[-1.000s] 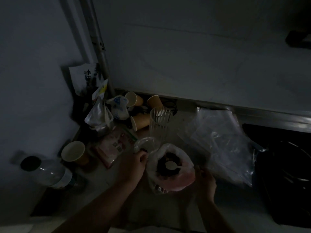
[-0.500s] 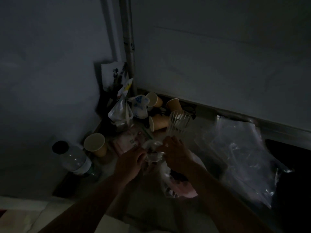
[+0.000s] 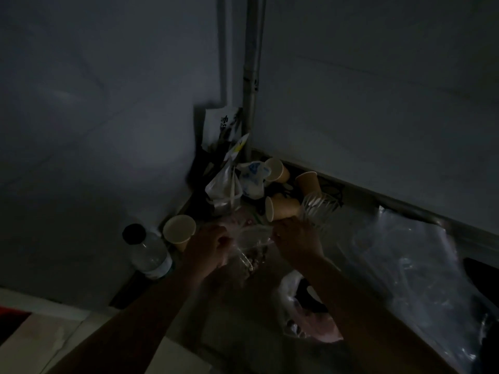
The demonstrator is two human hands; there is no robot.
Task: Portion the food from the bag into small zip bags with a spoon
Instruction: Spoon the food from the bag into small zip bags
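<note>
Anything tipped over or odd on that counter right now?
Yes: one tan paper cup lies on its side behind the right hand, mouth facing left, while another paper cup stands upright beside the clear plastic bottle. No spill is visible, though it is dim.

Your left hand (image 3: 209,245) and your right hand (image 3: 294,238) hold the small zip bag (image 3: 252,248) between them, one on each side. The food bag (image 3: 305,311) sits nearer you, under your right arm. A bottle (image 3: 147,252) stands far left, a cup (image 3: 179,230) just beside it. More cups (image 3: 282,209) lie behind your hands.
</note>
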